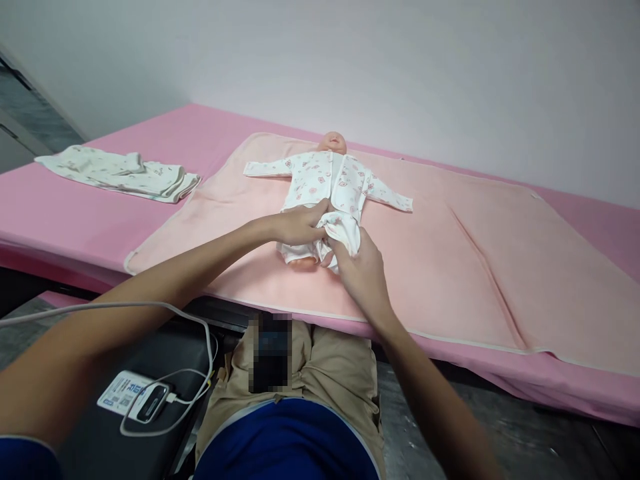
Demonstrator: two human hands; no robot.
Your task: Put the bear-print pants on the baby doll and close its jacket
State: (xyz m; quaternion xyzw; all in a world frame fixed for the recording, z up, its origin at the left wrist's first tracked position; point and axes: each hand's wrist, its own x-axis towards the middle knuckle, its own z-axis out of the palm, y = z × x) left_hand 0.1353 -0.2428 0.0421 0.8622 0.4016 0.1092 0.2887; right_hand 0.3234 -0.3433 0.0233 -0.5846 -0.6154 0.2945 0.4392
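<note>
A baby doll (334,142) lies on its back, head toward the wall, on a peach blanket (415,260). It wears a white patterned jacket (310,175) with the sleeves spread to both sides. White patterned baby pants (347,228) cover its lower body, and one bare foot (303,264) pokes out of a leg. My left hand (301,224) grips the bunched cloth of the pants at their upper part. My right hand (365,263) holds the other pant leg, thumb inside the gathered fabric. The doll's second foot is mostly hidden by cloth and fingers.
Folded white patterned cloth (120,175) lies on the pink bed cover (165,143) at left. Below the bed edge, a dark seat (165,353) carries a small device (153,402), a printed card (120,392) and a white cable (207,340). A wall (400,73) stands behind.
</note>
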